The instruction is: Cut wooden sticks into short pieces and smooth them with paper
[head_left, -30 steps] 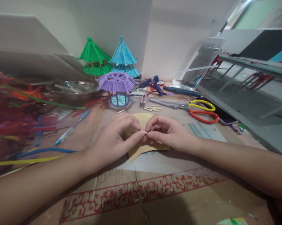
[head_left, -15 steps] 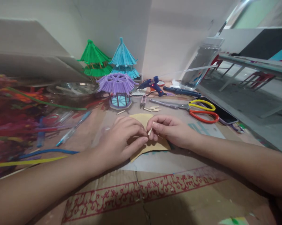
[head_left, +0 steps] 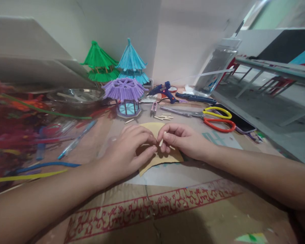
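A short pale wooden stick [head_left: 161,139] is pinched between the thumb and fingers of my right hand [head_left: 184,139]. My left hand [head_left: 135,145] curves in from the other side, its fingertips close to the right fingers; a gap shows between its thumb and index finger, and I see nothing held there. Under both hands lies a piece of yellow sandpaper-like sheet [head_left: 152,164], partly covered by them. Just beyond, several cut stick pieces [head_left: 165,117] lie in a small pile, with one more stick piece [head_left: 129,121] to their left.
Behind stand a purple pavilion model [head_left: 127,91], a green one [head_left: 97,61] and a blue one [head_left: 131,57]. A glue gun [head_left: 165,90], thread snips [head_left: 153,109], red-and-yellow-handled scissors [head_left: 218,118] and a phone [head_left: 240,122] lie toward the right. Pipe cleaners [head_left: 12,135] crowd the left.
My left thumb has drawn slightly back from the right fingers. The stick in my right hand is turned a little, and the whole view has shifted slightly.
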`<state>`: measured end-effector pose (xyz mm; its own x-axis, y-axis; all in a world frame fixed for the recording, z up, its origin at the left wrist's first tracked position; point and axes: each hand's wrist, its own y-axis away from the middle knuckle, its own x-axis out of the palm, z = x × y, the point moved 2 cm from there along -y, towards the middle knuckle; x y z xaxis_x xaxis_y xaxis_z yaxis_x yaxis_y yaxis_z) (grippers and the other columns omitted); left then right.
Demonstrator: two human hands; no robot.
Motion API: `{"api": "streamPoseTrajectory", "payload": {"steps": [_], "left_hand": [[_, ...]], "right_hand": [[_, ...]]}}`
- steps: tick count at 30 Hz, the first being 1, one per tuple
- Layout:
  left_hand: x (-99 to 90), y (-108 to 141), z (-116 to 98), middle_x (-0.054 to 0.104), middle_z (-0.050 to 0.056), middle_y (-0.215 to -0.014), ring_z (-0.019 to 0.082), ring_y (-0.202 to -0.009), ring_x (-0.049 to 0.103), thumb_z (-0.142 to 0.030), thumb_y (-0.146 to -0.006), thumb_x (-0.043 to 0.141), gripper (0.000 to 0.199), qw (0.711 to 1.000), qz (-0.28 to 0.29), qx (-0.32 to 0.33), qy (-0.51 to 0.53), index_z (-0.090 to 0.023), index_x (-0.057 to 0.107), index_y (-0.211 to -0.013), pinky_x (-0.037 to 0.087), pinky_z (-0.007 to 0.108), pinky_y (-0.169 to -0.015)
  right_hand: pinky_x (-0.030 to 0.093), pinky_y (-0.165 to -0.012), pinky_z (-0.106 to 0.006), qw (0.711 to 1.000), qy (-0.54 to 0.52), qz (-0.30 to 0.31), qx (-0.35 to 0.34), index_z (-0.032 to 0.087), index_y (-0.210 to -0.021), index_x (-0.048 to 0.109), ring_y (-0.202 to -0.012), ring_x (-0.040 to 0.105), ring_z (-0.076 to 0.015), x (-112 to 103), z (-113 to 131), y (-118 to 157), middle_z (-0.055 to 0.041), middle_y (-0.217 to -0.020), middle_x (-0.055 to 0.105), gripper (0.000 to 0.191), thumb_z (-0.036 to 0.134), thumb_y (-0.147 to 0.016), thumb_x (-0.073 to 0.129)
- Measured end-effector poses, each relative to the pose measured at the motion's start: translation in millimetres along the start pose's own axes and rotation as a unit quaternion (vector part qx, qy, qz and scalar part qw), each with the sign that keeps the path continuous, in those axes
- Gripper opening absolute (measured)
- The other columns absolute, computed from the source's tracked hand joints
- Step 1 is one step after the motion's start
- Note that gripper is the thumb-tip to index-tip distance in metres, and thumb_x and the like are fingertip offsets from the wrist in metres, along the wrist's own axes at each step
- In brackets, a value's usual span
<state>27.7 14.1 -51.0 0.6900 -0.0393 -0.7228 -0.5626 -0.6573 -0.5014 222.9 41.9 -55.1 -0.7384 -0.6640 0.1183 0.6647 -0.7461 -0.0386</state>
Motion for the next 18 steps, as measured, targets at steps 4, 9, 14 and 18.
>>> {"api": "streamPoseTrajectory", "payload": {"steps": [4,9,14,18], "left_hand": [[0.8,-1.6,-0.7,0.072,0.002,-0.099,0.019,-0.096,0.062,-0.020,-0.093,0.061,0.008,1.000,0.005,-0.007,-0.009,-0.019,0.067,-0.088,0.043,0.036,-0.088],[1.3,-0.7,1.2,0.072,0.003,-0.101,0.020,-0.098,0.063,-0.020,-0.093,0.060,0.007,1.000,0.007,-0.008,-0.007,-0.020,0.067,-0.093,0.044,0.037,-0.090],[-1.5,3.8,5.3,0.070,0.002,-0.105,0.019,-0.100,0.063,-0.021,-0.099,0.058,0.013,0.999,-0.039,0.017,-0.013,-0.022,0.062,-0.111,0.045,0.036,-0.088],[-3.0,5.5,3.0,0.066,0.002,-0.111,0.017,-0.105,0.061,-0.017,-0.101,0.057,0.021,0.996,-0.032,0.080,-0.027,-0.027,0.061,-0.118,0.044,0.034,-0.091]], "right_hand": [[0.052,-0.061,-0.017,1.000,-0.001,0.004,0.003,0.015,-0.089,0.067,-0.061,0.064,-0.0063,1.2,0.5,0.2,0.0006,-0.071,0.073,0.030,0.044,-0.089,0.076],[0.052,-0.062,-0.018,1.000,-0.001,-0.005,0.002,0.015,-0.090,0.067,-0.061,0.064,-0.0066,1.0,0.9,0.4,-0.0001,-0.073,0.074,0.030,0.043,-0.087,0.078],[0.052,-0.063,-0.019,1.000,0.002,0.009,0.007,0.015,-0.091,0.065,-0.062,0.064,-0.0060,1.4,0.5,1.3,-0.0015,-0.078,0.076,0.028,0.041,-0.089,0.076],[0.052,-0.064,-0.020,1.000,0.003,0.029,0.010,0.016,-0.093,0.061,-0.063,0.064,-0.0071,3.3,-1.6,1.5,-0.0008,-0.078,0.075,0.029,0.041,-0.090,0.075]]}}
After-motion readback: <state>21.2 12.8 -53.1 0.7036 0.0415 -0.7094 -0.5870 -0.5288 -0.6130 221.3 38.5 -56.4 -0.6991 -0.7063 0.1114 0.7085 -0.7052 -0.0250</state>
